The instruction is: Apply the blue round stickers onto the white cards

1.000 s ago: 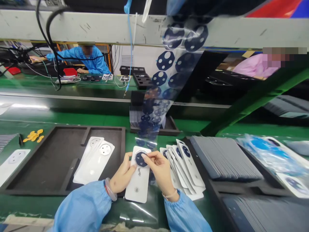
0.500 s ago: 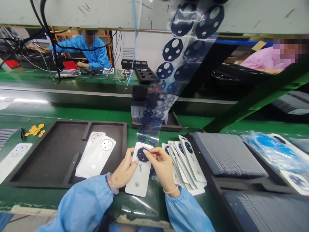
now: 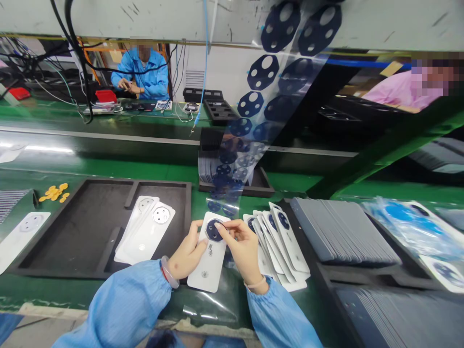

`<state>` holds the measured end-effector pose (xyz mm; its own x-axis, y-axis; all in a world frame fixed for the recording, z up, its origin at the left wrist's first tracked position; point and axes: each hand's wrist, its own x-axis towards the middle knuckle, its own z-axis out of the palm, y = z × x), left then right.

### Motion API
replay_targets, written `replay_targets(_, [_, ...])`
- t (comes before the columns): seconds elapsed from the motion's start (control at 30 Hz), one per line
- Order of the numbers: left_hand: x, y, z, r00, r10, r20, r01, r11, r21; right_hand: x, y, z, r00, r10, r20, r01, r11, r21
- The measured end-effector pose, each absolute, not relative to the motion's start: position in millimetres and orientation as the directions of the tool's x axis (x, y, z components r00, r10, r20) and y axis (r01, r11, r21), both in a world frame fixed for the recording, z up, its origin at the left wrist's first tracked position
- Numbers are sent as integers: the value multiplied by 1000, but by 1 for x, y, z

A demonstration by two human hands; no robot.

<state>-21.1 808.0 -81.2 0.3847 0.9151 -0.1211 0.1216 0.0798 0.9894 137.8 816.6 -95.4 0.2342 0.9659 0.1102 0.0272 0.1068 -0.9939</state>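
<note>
A white phone-shaped panel (image 3: 207, 271) with dark printed characters lies in front of me. My left hand (image 3: 189, 249) grips its left edge, thumb on top. A dark blue round sticker (image 3: 213, 230) with small holes sits at the panel's upper end. The fingers of my right hand (image 3: 241, 244) are pinched at the sticker's right edge, thumb on its surface. To the right, a fanned stack of white panels (image 3: 290, 241) with dark blue circles lies close to my right hand. Several white panels (image 3: 145, 232) with white circles rest on the black tray to the left.
Left is a black tray (image 3: 65, 237), with yellow pieces (image 3: 54, 192) behind it. A clear film strip with dark stickers (image 3: 263, 72) hangs ahead. Grey panels (image 3: 344, 232) fill a tray at right. Two people sit across the bench; cables hang at upper left.
Both of my hands stay at the panel and sticker with hardly any movement. Across the bench, the person in blue has drawn an outstretched arm in and brought both hands together.
</note>
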Motion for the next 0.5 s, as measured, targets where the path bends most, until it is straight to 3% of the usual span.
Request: replay_targets(0.5, [-21,808,-82,348,933,-93,97,63,993,133,815,-91,261,954,144,90,125,-988])
